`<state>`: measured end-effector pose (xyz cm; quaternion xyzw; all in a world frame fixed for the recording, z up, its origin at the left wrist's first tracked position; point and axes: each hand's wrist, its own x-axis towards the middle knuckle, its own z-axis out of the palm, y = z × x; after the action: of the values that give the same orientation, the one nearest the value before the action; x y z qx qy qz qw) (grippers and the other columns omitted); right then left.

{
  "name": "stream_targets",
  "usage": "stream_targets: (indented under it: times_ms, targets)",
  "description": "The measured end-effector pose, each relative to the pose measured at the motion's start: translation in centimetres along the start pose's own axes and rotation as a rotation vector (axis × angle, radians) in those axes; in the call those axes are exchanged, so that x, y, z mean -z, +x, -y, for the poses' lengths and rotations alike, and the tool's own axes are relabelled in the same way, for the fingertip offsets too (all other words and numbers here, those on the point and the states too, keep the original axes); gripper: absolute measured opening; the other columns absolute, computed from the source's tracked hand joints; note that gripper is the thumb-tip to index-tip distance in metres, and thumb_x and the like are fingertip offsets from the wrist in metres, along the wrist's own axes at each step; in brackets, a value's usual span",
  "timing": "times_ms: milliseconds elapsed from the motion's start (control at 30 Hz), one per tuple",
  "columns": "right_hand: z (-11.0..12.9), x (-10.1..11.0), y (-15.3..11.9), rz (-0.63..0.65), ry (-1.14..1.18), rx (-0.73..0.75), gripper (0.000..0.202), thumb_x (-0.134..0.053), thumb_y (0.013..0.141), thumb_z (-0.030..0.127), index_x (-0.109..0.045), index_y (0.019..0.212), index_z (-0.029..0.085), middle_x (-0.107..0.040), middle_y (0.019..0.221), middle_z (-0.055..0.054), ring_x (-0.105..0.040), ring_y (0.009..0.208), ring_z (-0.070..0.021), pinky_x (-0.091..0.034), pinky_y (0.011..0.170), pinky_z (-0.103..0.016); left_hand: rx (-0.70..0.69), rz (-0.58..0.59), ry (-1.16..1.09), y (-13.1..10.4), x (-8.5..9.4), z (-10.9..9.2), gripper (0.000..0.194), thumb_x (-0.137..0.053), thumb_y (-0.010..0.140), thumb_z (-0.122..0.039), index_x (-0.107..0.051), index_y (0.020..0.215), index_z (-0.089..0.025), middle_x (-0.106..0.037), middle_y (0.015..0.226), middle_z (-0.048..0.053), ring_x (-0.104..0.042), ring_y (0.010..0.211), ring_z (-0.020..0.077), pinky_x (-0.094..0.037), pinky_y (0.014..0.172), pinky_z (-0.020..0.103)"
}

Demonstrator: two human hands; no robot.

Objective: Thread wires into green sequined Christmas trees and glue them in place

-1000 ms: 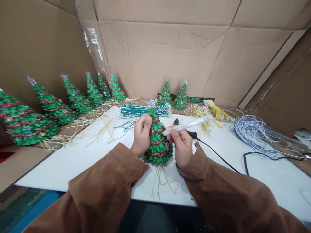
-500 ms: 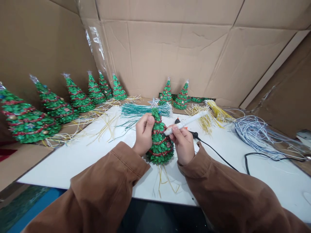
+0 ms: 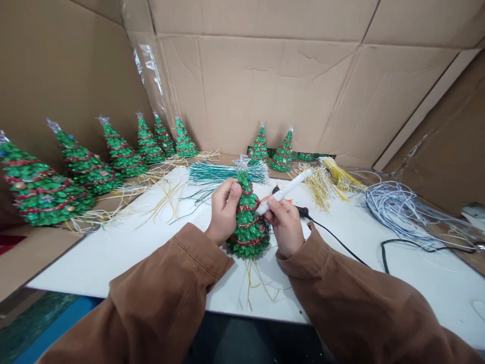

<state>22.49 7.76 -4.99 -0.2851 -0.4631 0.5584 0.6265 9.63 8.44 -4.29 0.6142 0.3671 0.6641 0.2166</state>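
Note:
A small green Christmas tree (image 3: 248,227) with red garlands and a clear star (image 3: 241,162) on top stands upright in front of me, thin yellow wires (image 3: 249,285) trailing below its base. My left hand (image 3: 224,207) is closed around its upper left side, thumb up. Between the fingers of my right hand (image 3: 284,222) is a slim white pen-like stick (image 3: 290,187). Its lower tip touches or nearly touches the tree's right side, while the far end points up to the right. The fingers partly hide the stick's lower part.
Finished-looking trees (image 3: 123,151) line the left and back edges. Green wires (image 3: 220,174) lie behind my tree; yellow wire bundles (image 3: 335,174) and a white wire coil (image 3: 397,212) are to the right. A black cable (image 3: 337,240) crosses the white board (image 3: 151,263). Cardboard walls (image 3: 257,76) enclose the table.
The white stick has shifted slightly, its far end moving left and its tip a little lower along the tree's right side. My left hand keeps its hold on the tree.

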Motion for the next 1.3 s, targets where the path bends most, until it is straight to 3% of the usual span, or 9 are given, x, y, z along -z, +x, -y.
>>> stream_targets:
  times_ms: [300, 533, 667, 733, 833, 900, 967, 1133, 1300]
  targets:
    - [0.7, 0.1, -0.2, 0.154, 0.007, -0.084, 0.035, -0.068, 0.065, 0.05, -0.059, 0.059, 0.016, -0.042, 0.047, 0.005, -0.034, 0.045, -0.0081, -0.031, 0.045, -0.023, 0.042, -0.029, -0.055, 0.3, 0.3, 0.7, 0.039, -0.04, 0.088, -0.054, -0.048, 0.073, -0.019, -0.046, 0.071, 0.001, -0.042, 0.065, 0.0135, -0.035, 0.062, 0.028]
    - [0.2, -0.1, 0.0, 0.025, 0.043, 0.07, 0.036, -0.066, 0.068, 0.052, -0.059, 0.067, 0.017, -0.041, 0.051, 0.006, -0.035, 0.049, -0.009, -0.028, 0.047, -0.025, -0.032, 0.089, 0.065, 1.3, 0.8, 1.5, 0.042, -0.039, 0.087, -0.056, -0.05, 0.071, -0.019, -0.047, 0.07, 0.001, -0.045, 0.066, 0.0147, -0.037, 0.064, 0.029]
    - [-0.3, 0.2, 0.1, -0.069, -0.069, 0.161, 0.038, -0.062, 0.072, 0.054, -0.058, 0.069, 0.017, -0.042, 0.052, 0.006, -0.037, 0.052, -0.0098, -0.031, 0.052, -0.026, -0.028, 0.179, 0.066, 1.9, 1.1, 1.3, 0.035, -0.038, 0.089, -0.05, -0.053, 0.084, -0.019, -0.055, 0.079, 0.003, -0.052, 0.075, 0.0171, -0.042, 0.071, 0.03]
    - [-0.6, 0.4, 0.1, -0.105, -0.118, 0.192, 0.04, -0.06, 0.073, 0.056, -0.057, 0.068, 0.017, -0.042, 0.053, 0.006, -0.038, 0.053, -0.0098, -0.031, 0.053, -0.026, -0.143, 0.131, 0.123, 2.0, 1.2, 1.2, 0.029, -0.041, 0.089, -0.044, -0.052, 0.102, -0.02, -0.057, 0.094, 0.006, -0.054, 0.089, 0.0191, -0.043, 0.082, 0.034]
    - [-0.8, 0.5, 0.1, -0.124, -0.13, 0.216, 0.04, -0.057, 0.076, 0.057, -0.057, 0.071, 0.017, -0.043, 0.054, 0.005, -0.039, 0.053, -0.0103, -0.032, 0.053, -0.026, -0.487, -0.05, 0.303, 1.9, 1.4, 0.9, 0.044, -0.052, 0.082, -0.042, -0.041, 0.121, -0.024, -0.05, 0.112, 0.009, -0.048, 0.106, 0.0229, -0.04, 0.093, 0.042]
    - [-0.8, 0.5, -0.1, -0.116, -0.125, 0.248, 0.038, -0.055, 0.079, 0.055, -0.057, 0.073, 0.017, -0.044, 0.056, 0.005, -0.04, 0.054, -0.0104, -0.033, 0.053, -0.026, -0.73, -0.149, 0.439, 1.6, 1.4, 0.7, 0.05, -0.057, 0.076, -0.044, -0.041, 0.12, -0.027, -0.045, 0.114, 0.008, -0.046, 0.108, 0.0249, -0.039, 0.092, 0.045]
    - [-0.7, 0.5, -0.3, -0.095, -0.125, 0.297, 0.036, -0.053, 0.083, 0.051, -0.058, 0.075, 0.017, -0.045, 0.057, 0.004, -0.041, 0.055, -0.0104, -0.033, 0.053, -0.025, -0.869, -0.167, 0.577, 1.3, 1.5, 0.4, 0.045, -0.059, 0.072, -0.047, -0.049, 0.112, -0.028, -0.042, 0.114, 0.008, -0.045, 0.107, 0.0264, -0.038, 0.09, 0.046]
    - [-0.7, 0.5, -0.7, -0.029, -0.125, 0.422, 0.032, -0.048, 0.089, 0.046, -0.058, 0.077, 0.018, -0.045, 0.058, 0.004, -0.041, 0.054, -0.01, -0.033, 0.052, -0.025, -0.939, -0.07, 0.729, 0.5, 1.2, -0.2, 0.016, -0.063, 0.072, -0.037, -0.063, 0.081, -0.023, -0.048, 0.107, 0.008, -0.047, 0.1, 0.0265, -0.033, 0.087, 0.045]
    - [-0.8, 0.6, -0.4, -0.069, -0.15, 0.43, 0.029, -0.048, 0.089, 0.044, -0.058, 0.08, 0.018, -0.044, 0.057, 0.004, -0.041, 0.053, -0.0101, -0.034, 0.051, -0.025, -0.976, -0.097, 0.745, 0.6, 1.3, -0.2, 0.003, -0.061, 0.075, -0.024, -0.059, 0.075, -0.021, -0.051, 0.097, 0.006, -0.047, 0.094, 0.0232, -0.033, 0.083, 0.042]
